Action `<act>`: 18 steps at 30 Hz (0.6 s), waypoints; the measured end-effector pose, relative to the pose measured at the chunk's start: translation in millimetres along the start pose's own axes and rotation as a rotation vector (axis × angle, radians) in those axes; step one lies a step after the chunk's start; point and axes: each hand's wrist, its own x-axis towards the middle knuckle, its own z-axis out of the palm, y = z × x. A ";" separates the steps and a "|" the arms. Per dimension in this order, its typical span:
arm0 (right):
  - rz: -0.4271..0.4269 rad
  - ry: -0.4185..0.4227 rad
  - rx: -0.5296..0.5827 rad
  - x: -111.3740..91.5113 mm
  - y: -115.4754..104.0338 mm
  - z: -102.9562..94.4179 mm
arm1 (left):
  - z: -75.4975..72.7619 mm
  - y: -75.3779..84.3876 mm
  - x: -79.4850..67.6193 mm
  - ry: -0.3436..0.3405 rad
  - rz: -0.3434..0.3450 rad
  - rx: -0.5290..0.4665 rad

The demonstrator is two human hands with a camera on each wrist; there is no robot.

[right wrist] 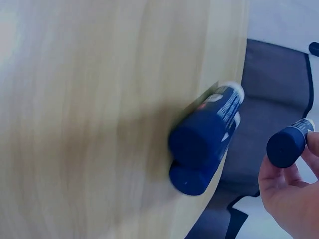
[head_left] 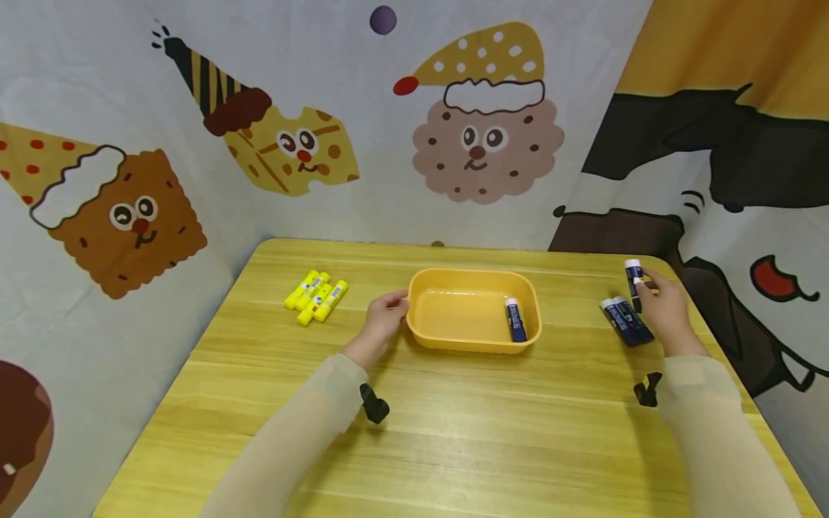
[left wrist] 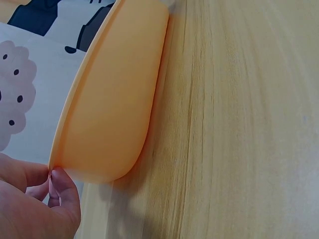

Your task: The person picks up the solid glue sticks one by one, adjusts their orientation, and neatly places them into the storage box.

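Note:
A yellow-orange plastic basin [head_left: 476, 346] stands mid-table, and one dark blue glue stick [head_left: 516, 321] with a white cap lies inside at its right end. My left hand [head_left: 383, 322] pinches the basin's left rim between thumb and fingers, plain in the left wrist view too, where the hand [left wrist: 42, 204] is at lower left. At the right, my right hand [head_left: 667, 311] holds another dark blue glue stick [right wrist: 288, 145] between thumb and fingers, raised off the table. Just left of that hand, two more dark blue glue sticks [head_left: 625, 322] lie side by side on the table.
Several yellow glue sticks [head_left: 315, 296] lie grouped at the table's back left. The wooden table [head_left: 453, 432] ends at the right close to the right hand. Behind it hangs a cloth [head_left: 369, 216] printed with cartoon biscuits. Each sleeve carries a small black mount [head_left: 373, 404].

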 end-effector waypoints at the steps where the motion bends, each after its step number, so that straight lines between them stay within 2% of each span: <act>1: 0.020 -0.010 0.027 -0.9 -2.7 0.2 | 0.0 0.1 -0.1 -0.001 0.000 0.000; 4: 0.073 -0.037 0.101 -2.3 -7.5 1.4 | 0.2 0.0 -0.3 -0.004 0.000 -0.002; 8: 0.095 -0.047 0.182 -4.2 -11.9 5.1 | 0.0 -0.3 -0.6 -0.006 -0.002 -0.004; 11: 0.086 -0.048 0.208 -7.6 -17.2 7.2 | -0.3 -0.6 -0.5 -0.006 0.000 0.000; 18: 0.015 -0.080 0.169 -16.3 -34.3 13.0 | 0.1 -0.1 0.1 -0.005 0.007 -0.009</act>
